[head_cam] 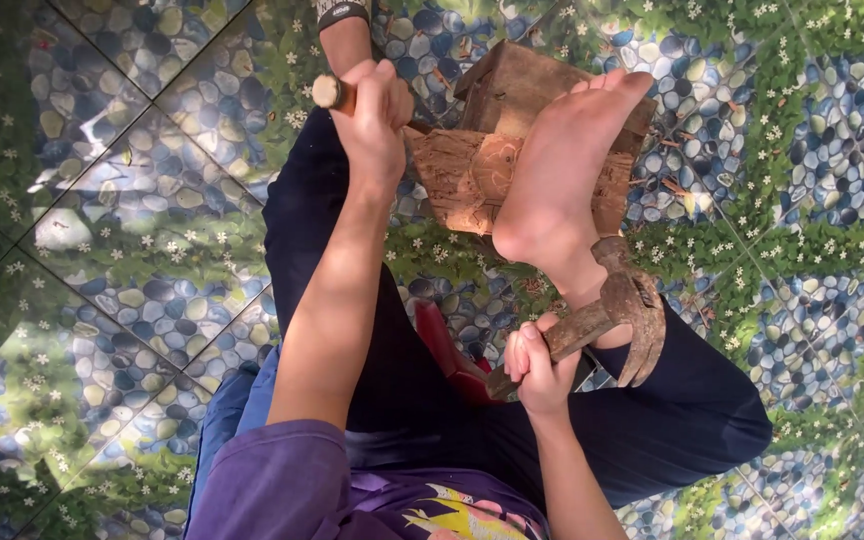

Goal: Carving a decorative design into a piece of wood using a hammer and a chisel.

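floor (102,200): pebble-pattern tiles, person sits on them | wood block (472,170): on floor, pinned under bare foot (562,170) | hammer (622,310): right hand (542,370) fingers wrapped round handle | chisel (337,95): left hand (377,115) fist closed on it, at block | risk: glancing blow could strike foot, which sits just beside the cut

A bare foot (552,170) rests on the rough carved brown wooden block (472,175), with the left hand (372,115) at nine o'clock gripping what seems a wooden-handled chisel (330,92), and the right hand (540,365) at six o'clock holding the rusty claw hammer (632,310).
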